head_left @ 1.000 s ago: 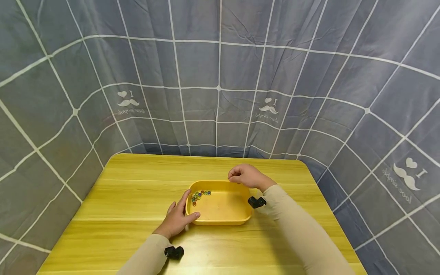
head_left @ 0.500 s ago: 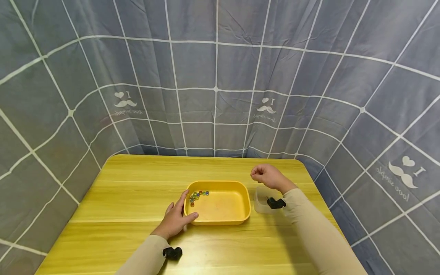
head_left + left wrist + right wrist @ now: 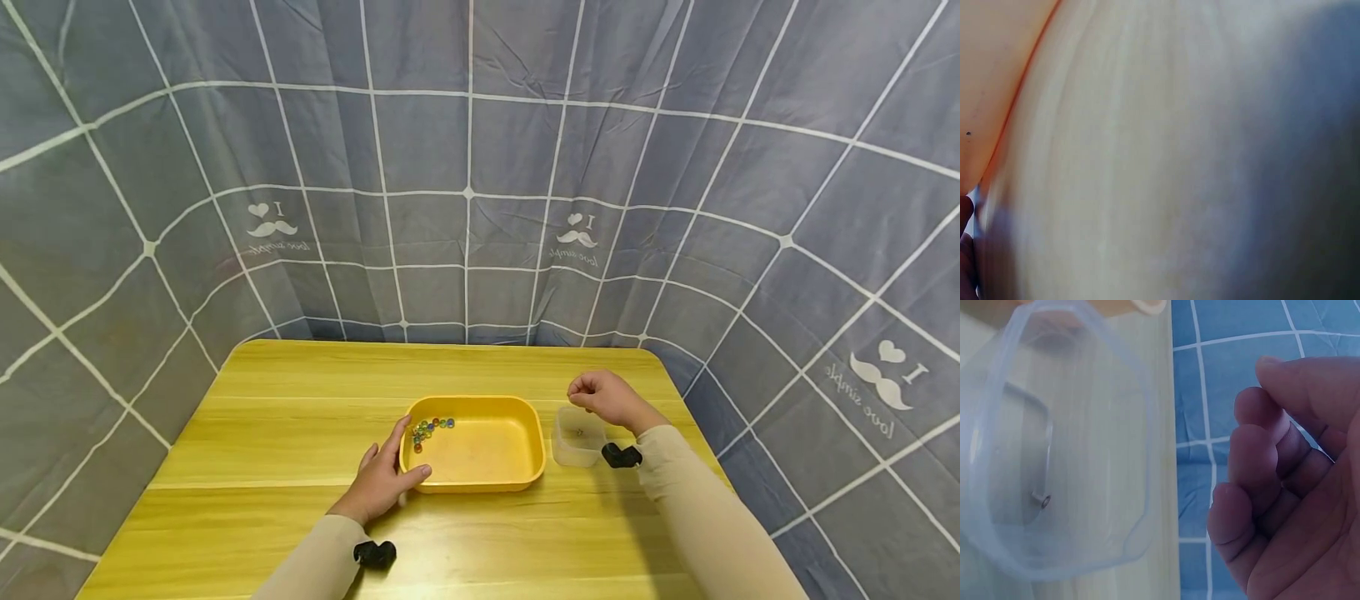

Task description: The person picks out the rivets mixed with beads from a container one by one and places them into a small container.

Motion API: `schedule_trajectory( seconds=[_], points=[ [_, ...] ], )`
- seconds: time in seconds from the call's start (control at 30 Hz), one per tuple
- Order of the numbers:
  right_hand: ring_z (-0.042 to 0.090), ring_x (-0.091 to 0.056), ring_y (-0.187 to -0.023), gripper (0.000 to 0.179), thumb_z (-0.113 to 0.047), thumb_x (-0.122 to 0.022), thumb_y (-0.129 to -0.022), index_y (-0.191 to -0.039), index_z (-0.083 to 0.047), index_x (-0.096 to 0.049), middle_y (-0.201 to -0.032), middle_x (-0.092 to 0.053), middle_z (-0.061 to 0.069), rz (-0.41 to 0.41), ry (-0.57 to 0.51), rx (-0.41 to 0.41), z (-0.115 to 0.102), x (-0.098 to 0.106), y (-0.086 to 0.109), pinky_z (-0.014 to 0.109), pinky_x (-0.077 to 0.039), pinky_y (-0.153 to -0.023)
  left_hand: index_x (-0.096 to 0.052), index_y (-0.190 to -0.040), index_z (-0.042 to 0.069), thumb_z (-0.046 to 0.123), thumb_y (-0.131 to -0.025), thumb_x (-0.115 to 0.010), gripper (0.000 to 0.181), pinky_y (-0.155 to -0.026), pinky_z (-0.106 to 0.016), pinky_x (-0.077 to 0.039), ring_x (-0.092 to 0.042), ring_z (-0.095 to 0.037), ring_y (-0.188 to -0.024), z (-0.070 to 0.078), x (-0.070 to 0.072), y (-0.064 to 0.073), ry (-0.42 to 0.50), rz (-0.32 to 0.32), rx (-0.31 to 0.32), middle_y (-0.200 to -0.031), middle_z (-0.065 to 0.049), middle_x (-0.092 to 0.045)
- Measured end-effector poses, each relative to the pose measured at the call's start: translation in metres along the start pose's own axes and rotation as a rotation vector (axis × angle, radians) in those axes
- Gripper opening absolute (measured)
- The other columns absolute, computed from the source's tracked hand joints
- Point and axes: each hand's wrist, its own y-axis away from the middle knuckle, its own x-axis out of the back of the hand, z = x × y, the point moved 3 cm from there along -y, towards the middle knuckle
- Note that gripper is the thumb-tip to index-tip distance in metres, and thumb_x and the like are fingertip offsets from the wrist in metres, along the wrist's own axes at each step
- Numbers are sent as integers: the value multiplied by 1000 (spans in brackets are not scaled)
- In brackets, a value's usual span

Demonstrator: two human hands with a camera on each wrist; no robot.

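Observation:
A yellow tray (image 3: 480,450) sits on the table, with several coloured glass marbles (image 3: 431,427) gathered in its back left corner. My left hand (image 3: 378,482) rests at the tray's left end, fingers extended along the side and thumb at the front rim. Right of the tray stands a clear plastic box (image 3: 577,457). Inside it lies a small metal piece (image 3: 1042,500), seen in the right wrist view. My right hand (image 3: 609,398) is over the box's back edge, fingers curled and thumb close to the index fingertip; I cannot tell whether something small is between them.
The yellow wood-patterned table (image 3: 480,542) ends in a straight back edge. A grey-blue checked curtain (image 3: 435,150) hangs behind it and along both sides. Each wrist carries a black camera (image 3: 375,554).
My right hand has moved right, from over the tray's back rim to over the clear box, which is now more exposed. The left hand still rests at the tray; the marbles look unchanged.

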Motion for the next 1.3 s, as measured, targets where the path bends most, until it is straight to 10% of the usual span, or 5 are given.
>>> schedule_trajectory(
  seconds=[1.3],
  points=[
    [17, -60, -83, 16, -15, -70, -101, -107, -3, -78, -100, -75, 5, -16, 1, -35, 25, -16, 33, 32, -53, -74, -11, -171, 28, 47, -98, -74, 99, -130, -64, 4, -57, -46, -140, -4, -14, 27, -8, 22, -14, -150, -20, -61]
  ],
)
